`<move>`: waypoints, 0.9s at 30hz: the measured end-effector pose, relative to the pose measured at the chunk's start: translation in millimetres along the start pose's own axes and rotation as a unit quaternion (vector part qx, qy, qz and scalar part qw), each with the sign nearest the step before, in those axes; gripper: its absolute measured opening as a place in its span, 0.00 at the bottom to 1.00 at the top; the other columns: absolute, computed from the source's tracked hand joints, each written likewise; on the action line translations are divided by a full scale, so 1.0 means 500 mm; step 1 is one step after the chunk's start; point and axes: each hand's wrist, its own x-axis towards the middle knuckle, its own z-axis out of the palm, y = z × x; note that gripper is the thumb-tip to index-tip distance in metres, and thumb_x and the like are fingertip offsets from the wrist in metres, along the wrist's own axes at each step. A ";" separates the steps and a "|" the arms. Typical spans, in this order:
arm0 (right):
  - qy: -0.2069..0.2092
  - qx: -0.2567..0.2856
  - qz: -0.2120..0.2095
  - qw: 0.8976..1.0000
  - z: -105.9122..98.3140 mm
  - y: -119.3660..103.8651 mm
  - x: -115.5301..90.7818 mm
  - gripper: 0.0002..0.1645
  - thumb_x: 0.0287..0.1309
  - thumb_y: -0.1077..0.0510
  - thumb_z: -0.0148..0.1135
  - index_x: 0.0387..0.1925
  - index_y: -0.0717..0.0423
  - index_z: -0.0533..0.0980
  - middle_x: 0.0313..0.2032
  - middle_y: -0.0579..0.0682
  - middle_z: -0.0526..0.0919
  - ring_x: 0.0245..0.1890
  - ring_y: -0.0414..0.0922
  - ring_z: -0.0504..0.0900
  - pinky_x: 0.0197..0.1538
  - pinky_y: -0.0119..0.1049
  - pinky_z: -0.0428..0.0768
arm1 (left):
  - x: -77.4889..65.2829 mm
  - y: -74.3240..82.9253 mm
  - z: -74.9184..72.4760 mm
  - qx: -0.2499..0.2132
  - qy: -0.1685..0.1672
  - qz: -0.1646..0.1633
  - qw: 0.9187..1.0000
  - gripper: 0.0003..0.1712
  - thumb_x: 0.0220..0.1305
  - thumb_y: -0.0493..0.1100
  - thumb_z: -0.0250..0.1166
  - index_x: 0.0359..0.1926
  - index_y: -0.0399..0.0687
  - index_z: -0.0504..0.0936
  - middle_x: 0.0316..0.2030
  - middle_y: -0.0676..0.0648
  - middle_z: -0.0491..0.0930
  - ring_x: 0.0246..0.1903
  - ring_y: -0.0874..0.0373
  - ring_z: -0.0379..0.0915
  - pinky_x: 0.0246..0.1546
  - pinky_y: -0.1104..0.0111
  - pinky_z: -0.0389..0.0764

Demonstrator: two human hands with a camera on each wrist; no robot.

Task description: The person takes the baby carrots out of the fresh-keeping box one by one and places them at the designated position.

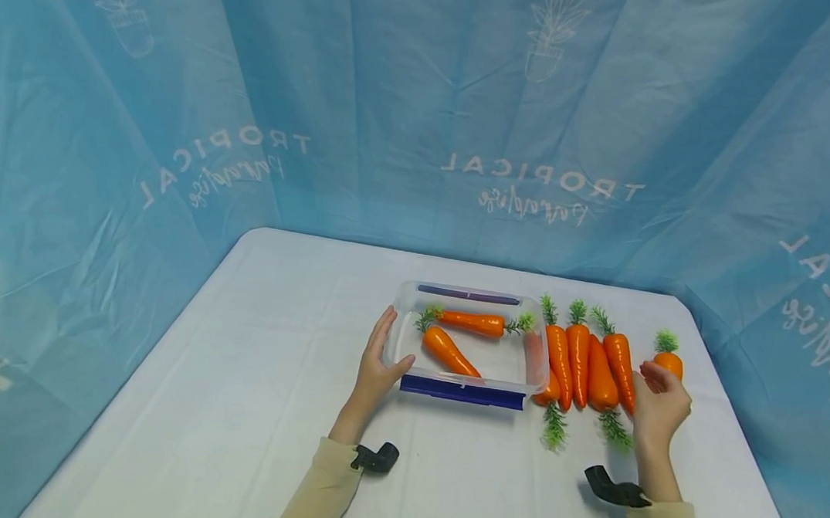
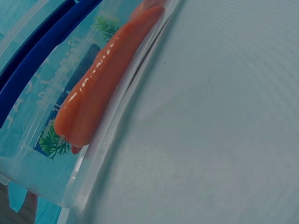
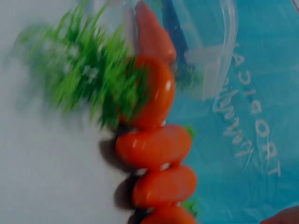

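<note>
A clear plastic container with blue clips sits on the white table. My left hand holds its left side, fingers along the outer wall and thumb at the front corner. Inside lie two carrots: the front carrot slants with its leaves to the back left, and the back carrot lies crosswise. My right hand is at the right end of a row of carrots, its bent fingers over a carrot whose lower part it hides. A gap shows between thumb and fingers.
Several carrots lie side by side right of the container, some with leaves toward the front. The white table extends to the left and front. Blue printed curtains hang around the back and sides.
</note>
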 end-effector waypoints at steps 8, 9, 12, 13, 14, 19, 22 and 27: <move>-0.077 0.046 -0.117 0.989 0.060 -0.061 -0.039 0.14 0.58 0.61 0.62 0.43 0.67 0.80 0.39 0.59 0.85 0.32 0.21 0.75 0.39 0.10 0.73 | -0.003 0.004 0.001 0.002 -0.004 -0.006 1.000 0.43 0.56 0.36 0.63 0.71 0.35 0.56 0.74 0.38 0.50 0.73 0.41 0.45 0.71 0.42 0.47; -0.090 0.051 -0.128 0.986 0.069 -0.069 -0.045 0.14 0.58 0.62 0.62 0.43 0.67 0.80 0.40 0.62 0.85 0.32 0.21 0.75 0.39 0.10 0.73 | -0.003 0.004 0.001 0.003 -0.004 -0.007 1.000 0.43 0.56 0.36 0.63 0.71 0.35 0.56 0.74 0.39 0.50 0.73 0.41 0.45 0.71 0.43 0.47; -0.129 0.063 -0.155 0.977 0.096 -0.096 -0.063 0.13 0.57 0.65 0.61 0.42 0.69 0.80 0.40 0.66 0.84 0.33 0.22 0.75 0.39 0.10 0.72 | -0.002 0.006 0.000 0.003 -0.004 -0.009 1.000 0.43 0.56 0.38 0.64 0.71 0.34 0.56 0.74 0.39 0.50 0.73 0.41 0.45 0.71 0.42 0.47; -0.140 0.067 -0.160 0.975 0.103 -0.107 -0.070 0.12 0.57 0.66 0.61 0.42 0.70 0.80 0.40 0.67 0.84 0.33 0.24 0.75 0.39 0.10 0.72 | -0.002 0.006 0.000 0.003 -0.004 -0.009 1.000 0.43 0.56 0.38 0.64 0.70 0.33 0.56 0.74 0.39 0.50 0.73 0.41 0.45 0.71 0.42 0.47; -0.150 0.070 -0.162 0.973 0.111 -0.118 -0.076 0.12 0.57 0.66 0.61 0.41 0.71 0.80 0.40 0.67 0.84 0.33 0.25 0.76 0.39 0.11 0.73 | -0.002 0.007 0.000 0.002 -0.004 -0.008 1.000 0.43 0.56 0.38 0.64 0.70 0.33 0.56 0.74 0.38 0.50 0.73 0.41 0.45 0.71 0.42 0.47; -0.185 0.069 -0.146 0.969 0.145 -0.152 -0.101 0.13 0.57 0.66 0.62 0.42 0.70 0.80 0.40 0.66 0.85 0.35 0.38 0.81 0.40 0.11 0.73 | -0.003 0.011 0.001 0.002 -0.004 -0.010 1.000 0.43 0.56 0.38 0.64 0.71 0.34 0.56 0.73 0.38 0.51 0.73 0.41 0.45 0.71 0.42 0.47; -0.203 0.069 -0.135 0.967 0.167 -0.152 -0.106 0.13 0.57 0.64 0.62 0.43 0.69 0.80 0.41 0.64 0.85 0.38 0.44 0.82 0.41 0.10 0.73 | -0.003 0.012 0.000 0.006 -0.004 -0.010 1.000 0.43 0.56 0.38 0.64 0.71 0.35 0.56 0.73 0.38 0.51 0.73 0.41 0.45 0.71 0.42 0.47; -0.233 0.065 -0.147 0.959 0.201 -0.151 -0.114 0.13 0.57 0.63 0.63 0.43 0.66 0.81 0.41 0.62 0.86 0.40 0.51 0.83 0.41 0.13 0.75 | 0.001 -0.010 0.002 0.007 0.001 -0.003 1.000 0.44 0.55 0.39 0.65 0.70 0.36 0.57 0.73 0.39 0.51 0.73 0.41 0.46 0.71 0.41 0.48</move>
